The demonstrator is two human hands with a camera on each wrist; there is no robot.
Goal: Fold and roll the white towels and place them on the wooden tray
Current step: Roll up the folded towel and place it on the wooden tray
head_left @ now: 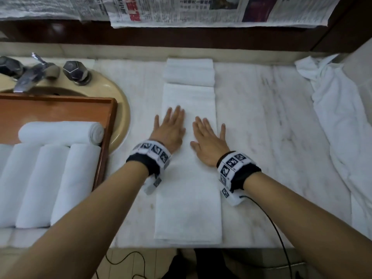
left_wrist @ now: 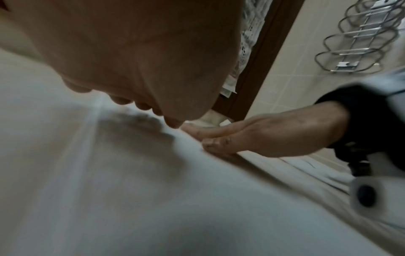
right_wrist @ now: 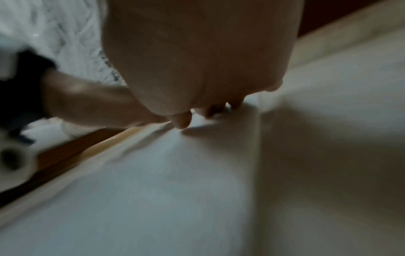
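Note:
A white towel (head_left: 188, 198), folded into a long narrow strip, lies on the marble counter and runs from the front edge toward the wall. Its far end (head_left: 189, 72) looks folded or rolled into a thick block. My left hand (head_left: 171, 127) lies flat on the strip's left half, fingers straight. My right hand (head_left: 207, 137) lies flat on its right half, little finger over the towel's edge. At the left stands the wooden tray (head_left: 109, 125) with several rolled white towels (head_left: 60, 133) in it. Both wrist views are blurred and show the towel (left_wrist: 131, 199) (right_wrist: 164, 190) under the palms.
A beige sink (head_left: 120, 109) with a chrome tap (head_left: 30, 75) sits behind the tray. A heap of loose white towels (head_left: 338, 121) covers the counter's right end. Newspaper (head_left: 181, 11) hangs on the dark wall panel behind. A black cable (head_left: 279, 232) trails off my right wrist.

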